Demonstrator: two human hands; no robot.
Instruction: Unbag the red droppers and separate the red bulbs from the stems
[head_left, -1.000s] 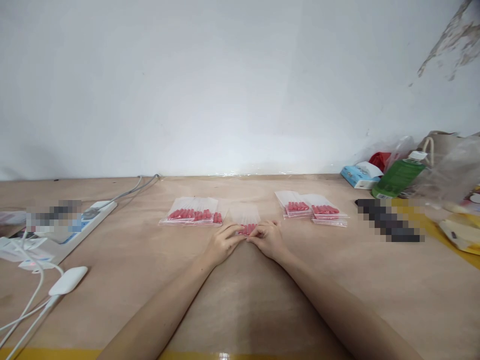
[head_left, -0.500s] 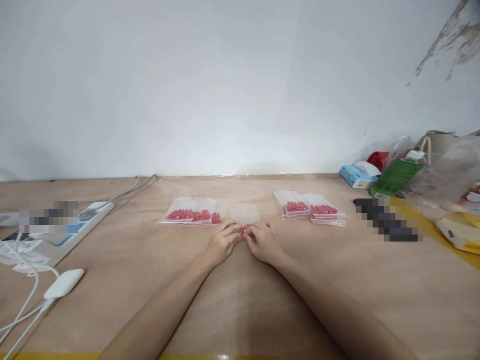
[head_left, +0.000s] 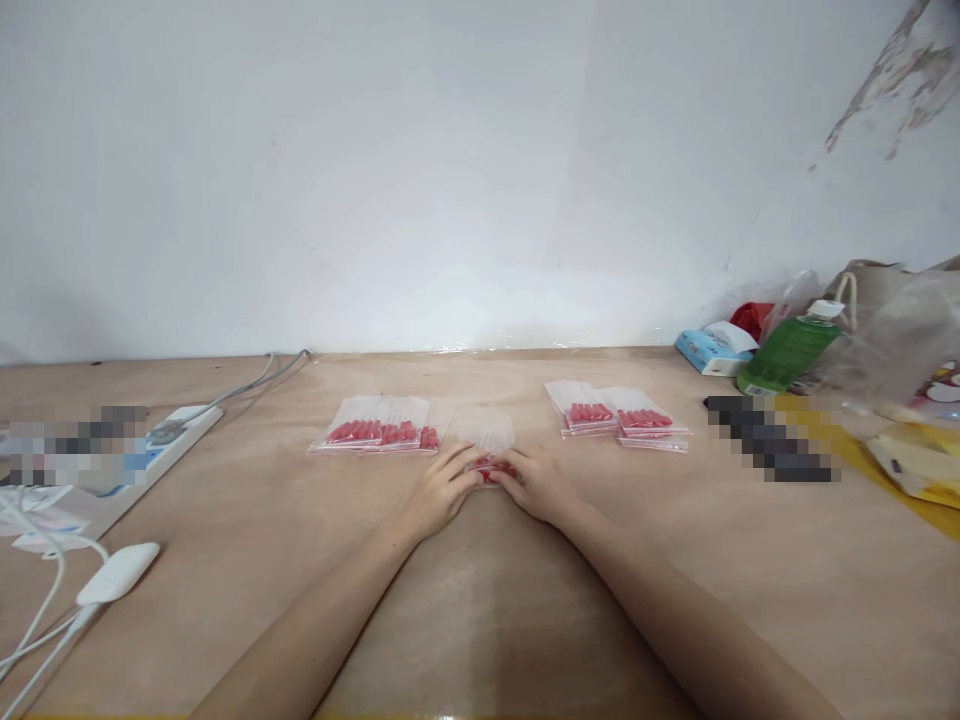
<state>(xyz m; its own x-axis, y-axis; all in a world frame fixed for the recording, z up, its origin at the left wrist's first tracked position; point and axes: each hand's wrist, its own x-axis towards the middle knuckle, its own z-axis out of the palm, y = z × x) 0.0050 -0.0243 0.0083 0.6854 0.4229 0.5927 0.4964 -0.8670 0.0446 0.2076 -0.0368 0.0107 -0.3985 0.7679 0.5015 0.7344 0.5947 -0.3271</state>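
Observation:
A small clear zip bag [head_left: 493, 433] with red pieces inside lies flat on the table in front of me. My left hand [head_left: 441, 492] has its fingers closed on the bag's left side. From the right, my right hand [head_left: 541, 486] grips the opposite side, thumb low and fingertips over the red pieces. The fingers cover part of the bag's near end. Left of my hands, several similar bags with red pieces [head_left: 375, 432] overlap in a row. Two more stacks of filled bags, one stack [head_left: 589, 411] beside another stack [head_left: 646, 419], rest to the right.
At left are a white power strip [head_left: 169, 450] and a white charger [head_left: 118, 574] with cables. Along the right stand a blue tissue pack [head_left: 709, 352], a green bottle [head_left: 791, 350] and plastic bags [head_left: 892, 330]. A blurred dark object [head_left: 772, 440] lies nearer. A wall closes the back.
My right hand has spread slightly rightward from its pinch near the bag's middle, uncovering more of the red pieces. My left hand stays at the left side. The view has shifted slightly.

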